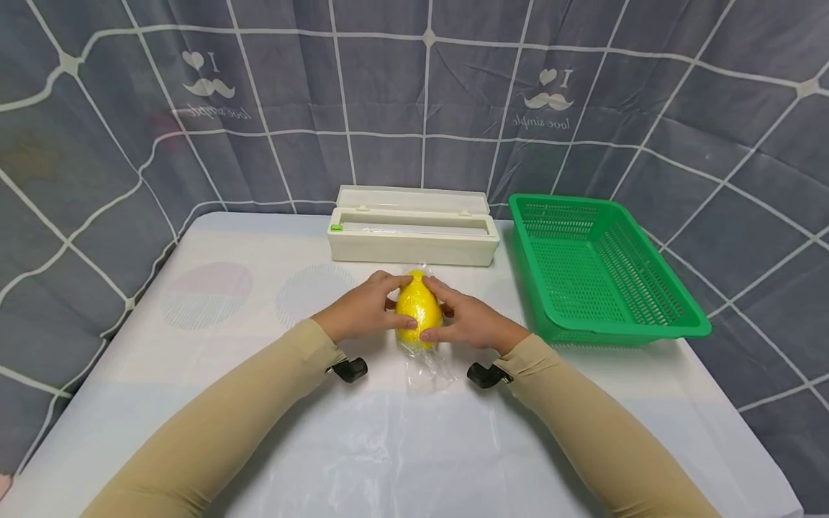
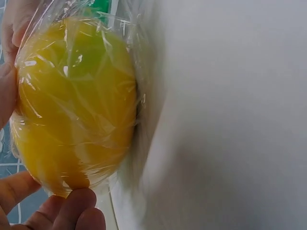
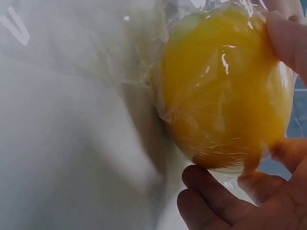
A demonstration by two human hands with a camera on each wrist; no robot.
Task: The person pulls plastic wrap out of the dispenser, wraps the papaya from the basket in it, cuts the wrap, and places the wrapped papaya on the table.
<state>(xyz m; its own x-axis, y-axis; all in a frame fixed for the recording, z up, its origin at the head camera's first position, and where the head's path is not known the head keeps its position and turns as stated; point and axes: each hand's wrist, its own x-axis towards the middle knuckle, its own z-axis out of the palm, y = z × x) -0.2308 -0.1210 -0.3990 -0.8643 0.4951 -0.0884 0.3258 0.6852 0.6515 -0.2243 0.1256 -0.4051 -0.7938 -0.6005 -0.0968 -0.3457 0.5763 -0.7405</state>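
— While both hands close in from either side, where does the lemon (image 1: 418, 308) sit?

— Right between them, on the desk (image 1: 259, 403) about midway between its left and right edges, nearer the far edge than the near one. Left hand (image 1: 360, 311) cups its left flank, right hand (image 1: 468, 321) its right, fingers curled round it, so neither hand is nearer: it's a dead even two-sided hold.

— And its long axis?

— Runs away from the person, pointed tip toward the far edge and the white wrap dispenser (image 1: 412, 234). The hands press across the short axis.

— The plastic wrap (image 1: 427, 367)?

— Tight over the fruit in both wrist views, with a loose tail trailing toward the near edge, flat on the desk between the wrists.

— Fingertips?

— Left fingers (image 2: 67, 211) sit under the lemon's lower end, right fingers (image 3: 216, 191) likewise, thumbs over the top.

— Anything alongside?

— A green basket (image 1: 673, 327) stands toward the right edge, well apart from the right hand.
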